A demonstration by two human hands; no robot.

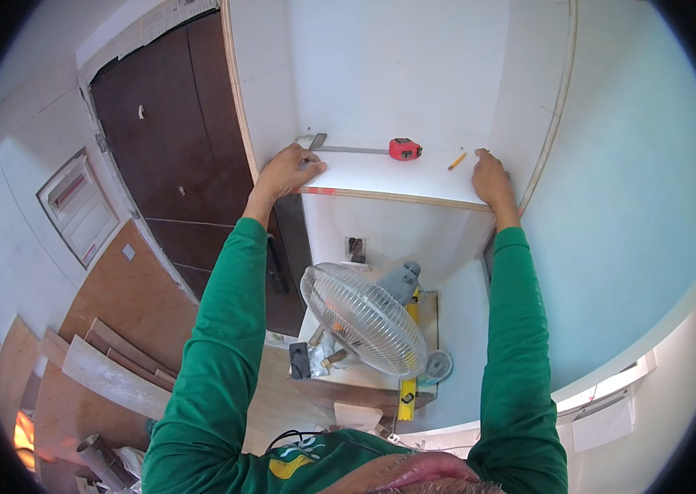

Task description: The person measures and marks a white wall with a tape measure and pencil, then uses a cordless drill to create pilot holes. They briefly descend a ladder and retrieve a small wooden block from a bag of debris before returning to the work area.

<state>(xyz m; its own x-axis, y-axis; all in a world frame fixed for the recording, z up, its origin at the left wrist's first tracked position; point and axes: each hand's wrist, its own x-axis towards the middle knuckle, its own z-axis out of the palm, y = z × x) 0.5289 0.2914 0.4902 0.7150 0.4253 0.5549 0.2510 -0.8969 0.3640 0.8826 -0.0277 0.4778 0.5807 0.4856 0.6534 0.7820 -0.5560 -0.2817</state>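
A white shelf board with a raw plywood front edge spans a white cabinet. My left hand grips its left front end, fingers bent over the top beside the cabinet's side panel. At the opposite end, my right hand holds the board with fingers curled; part of its grip is hidden. Between my hands lie a red tape measure and a yellow pencil, the pencil nearer my right hand. A metal try square rests toward the back left, close to my left fingers.
Below the shelf stands a fan on a low surface with a yellow spirit level, a dark phone-like object and a clear tub. A dark door is at left, wood offcuts below it. A wall socket sits under the shelf.
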